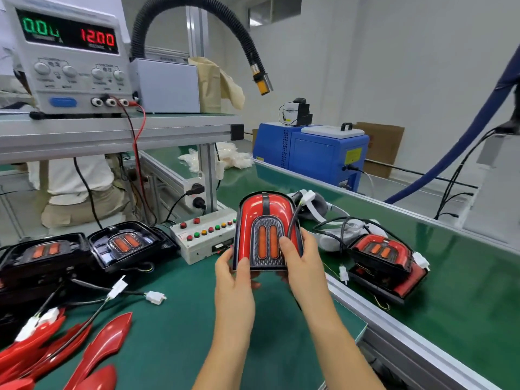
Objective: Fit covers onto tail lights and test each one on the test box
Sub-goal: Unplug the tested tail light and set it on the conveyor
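Gripping with thumbs in front and fingers behind, left hand [235, 280] and right hand [304, 263], the red glossy plastic tail light [267, 229], upright above the green bench [174, 319] near its right edge, beside the grey button test box [202, 240].

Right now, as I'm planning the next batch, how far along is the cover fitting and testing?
Looks done: a stack of red-covered tail lights on the green conveyor. In hand: the left hand and right hand grip another red-covered tail light near the grey button-studded test box, its white connector unplugged. Remaining: two uncovered black tail lights and loose red plastic covers.
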